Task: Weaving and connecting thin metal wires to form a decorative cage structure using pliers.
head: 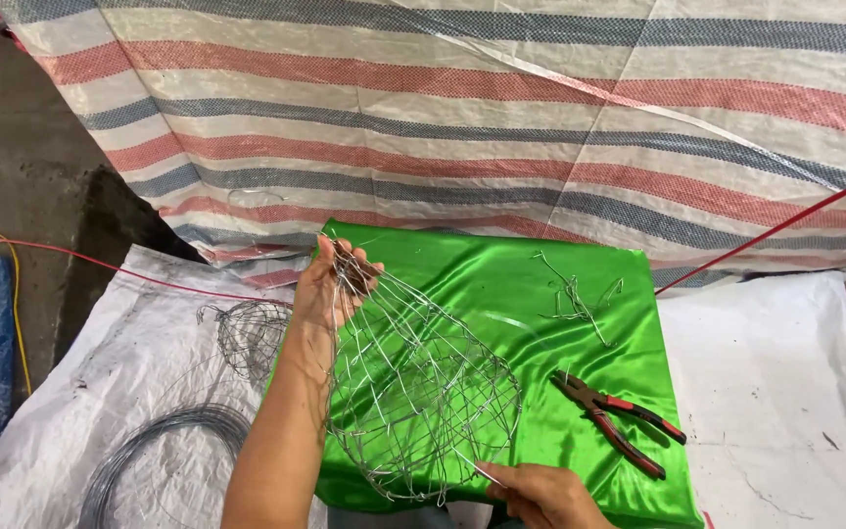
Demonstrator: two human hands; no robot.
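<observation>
My left hand (330,284) grips the narrow top end of a cone-shaped wire cage (413,382), where its wires gather. The cage lies tilted over a shiny green cloth (540,294), its wide ring end toward me. My right hand (540,495) pinches a wire at the cage's lower rim, near the bottom edge of the view. Red-and-black pliers (619,421) lie on the green cloth just right of the cage, untouched.
A few bent wire scraps (575,299) lie on the cloth's far right. A second small wire cage (247,333) and a coil of wire (164,456) rest on white sacking at left. A striped tarp (501,108) hangs behind; a red cord (775,227) crosses at right.
</observation>
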